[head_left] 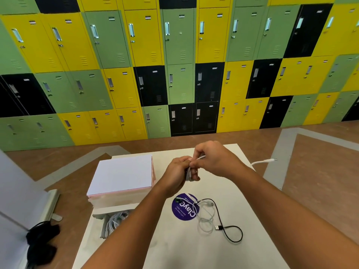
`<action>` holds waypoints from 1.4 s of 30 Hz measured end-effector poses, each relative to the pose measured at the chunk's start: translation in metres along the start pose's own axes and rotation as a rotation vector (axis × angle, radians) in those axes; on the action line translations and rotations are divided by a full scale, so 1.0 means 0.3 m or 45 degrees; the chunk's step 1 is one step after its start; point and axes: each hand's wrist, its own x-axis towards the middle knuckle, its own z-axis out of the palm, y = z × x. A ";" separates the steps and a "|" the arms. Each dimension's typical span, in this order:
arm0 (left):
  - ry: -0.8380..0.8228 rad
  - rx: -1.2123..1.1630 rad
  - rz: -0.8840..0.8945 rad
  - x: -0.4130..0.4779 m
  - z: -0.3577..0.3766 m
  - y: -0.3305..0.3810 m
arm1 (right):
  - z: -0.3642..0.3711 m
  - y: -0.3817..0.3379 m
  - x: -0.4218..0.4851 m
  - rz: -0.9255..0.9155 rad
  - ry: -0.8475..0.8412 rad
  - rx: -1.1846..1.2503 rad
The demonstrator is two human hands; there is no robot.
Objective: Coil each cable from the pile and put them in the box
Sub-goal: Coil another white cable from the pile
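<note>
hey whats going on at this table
A person is winding a white cable into a coil over a white table. The left hand grips the bundled loops while the right hand feeds the next stretch; the loose end trails off to the right. A black cable and another white cable lie uncoiled near a purple sticker. Left of the forearm, coiled cables already sit in a box.

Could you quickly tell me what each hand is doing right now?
Left hand: closed on the coiled white cable.
Right hand: fingers pinching the same cable's loose end.
</note>
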 end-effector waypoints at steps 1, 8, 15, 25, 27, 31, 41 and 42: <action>-0.024 -0.089 -0.029 -0.008 0.004 0.005 | -0.001 0.006 0.002 0.007 0.006 0.037; -0.027 -0.393 -0.139 -0.021 0.017 0.021 | 0.017 0.073 0.009 -0.026 -0.017 0.347; 0.048 -0.371 -0.052 -0.028 0.024 -0.005 | 0.066 0.085 -0.003 0.090 -0.018 0.536; 0.044 -0.558 -0.161 -0.029 0.004 -0.020 | 0.124 0.129 -0.027 0.189 -0.077 0.934; 0.067 -0.572 -0.175 -0.029 0.005 -0.031 | 0.155 0.134 -0.036 0.221 -0.087 1.041; 0.112 -0.753 -0.191 -0.027 0.007 -0.051 | 0.203 0.136 -0.047 0.231 -0.090 1.074; -0.044 -0.561 -0.167 -0.044 -0.034 -0.058 | 0.217 0.167 -0.058 0.203 -0.230 1.227; -0.047 -0.516 -0.149 -0.041 -0.037 -0.062 | 0.219 0.169 -0.058 0.209 -0.226 1.213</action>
